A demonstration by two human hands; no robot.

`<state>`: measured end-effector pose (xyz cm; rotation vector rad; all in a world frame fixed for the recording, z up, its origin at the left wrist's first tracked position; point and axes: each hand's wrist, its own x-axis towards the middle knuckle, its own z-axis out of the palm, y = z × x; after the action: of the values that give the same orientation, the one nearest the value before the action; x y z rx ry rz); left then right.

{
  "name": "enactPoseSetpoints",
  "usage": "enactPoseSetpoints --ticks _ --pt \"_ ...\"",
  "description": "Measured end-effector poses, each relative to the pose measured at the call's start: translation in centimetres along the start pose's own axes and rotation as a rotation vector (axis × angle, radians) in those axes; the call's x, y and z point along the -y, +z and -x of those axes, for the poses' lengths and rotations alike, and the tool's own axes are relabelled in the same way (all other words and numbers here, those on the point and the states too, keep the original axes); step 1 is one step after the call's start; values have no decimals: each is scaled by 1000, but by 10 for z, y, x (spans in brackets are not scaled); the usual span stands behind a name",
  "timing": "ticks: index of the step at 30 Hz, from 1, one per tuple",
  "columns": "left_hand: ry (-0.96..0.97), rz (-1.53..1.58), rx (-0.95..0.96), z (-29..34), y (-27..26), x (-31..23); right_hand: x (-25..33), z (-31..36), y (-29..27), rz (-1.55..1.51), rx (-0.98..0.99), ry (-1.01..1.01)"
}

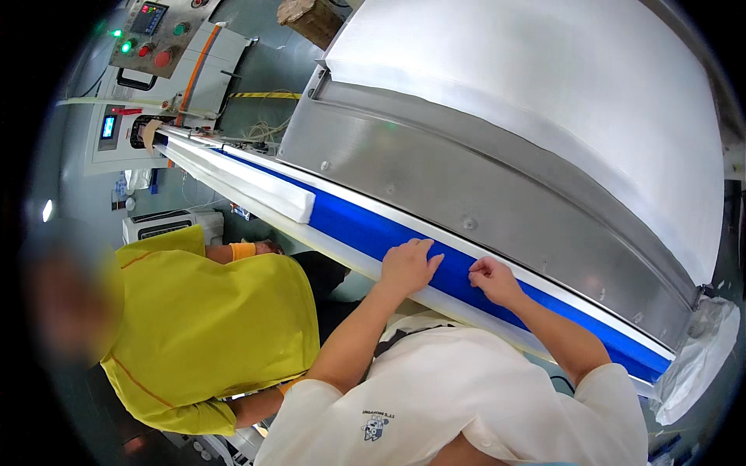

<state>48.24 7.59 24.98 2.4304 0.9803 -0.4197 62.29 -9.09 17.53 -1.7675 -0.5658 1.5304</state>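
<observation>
A long blue belt (350, 225) runs in a narrow trough from the upper left to the lower right before me. My left hand (407, 266) rests over the belt's near edge, thumb and forefinger apart, with nothing visible in it. A short way to its right, my right hand (496, 281) hangs over the belt with its fingers curled and the tips pinched together. Whether anything small is between them is hidden. Left of my hands, a thick white strip (264, 186) lies lengthwise on the belt and ends short of my left hand.
Beyond the belt rises a grey metal guard (435, 179) with a broad white sheet (536, 93) above. A co-worker in a yellow shirt (210, 318) stands at left. A control panel (155, 39) is at upper left, and a white plastic bag (699, 357) hangs at the belt's right end.
</observation>
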Motion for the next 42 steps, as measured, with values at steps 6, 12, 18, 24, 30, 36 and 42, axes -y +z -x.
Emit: enactPoseSetpoints --ticks 6,12,18,24,30,36,42 --pt "111 61 -68 -41 -12 21 14 -21 -28 -142 -151 -22" --pt "197 191 -272 -109 -45 58 62 -60 -44 88 -286 -107" --pt "217 80 -599 -204 -87 130 185 -139 -44 347 -333 -187" --pt "245 -88 -767 -260 -89 181 297 -255 -31 624 -379 -464" --pt "220 -51 -730 -266 -78 188 364 -367 -19 681 -337 -616" --pt "208 -26 -706 -268 -78 190 385 -416 -8 772 -341 -634" --pt "198 -22 -696 -269 -79 188 387 -423 -7 743 -362 -565"
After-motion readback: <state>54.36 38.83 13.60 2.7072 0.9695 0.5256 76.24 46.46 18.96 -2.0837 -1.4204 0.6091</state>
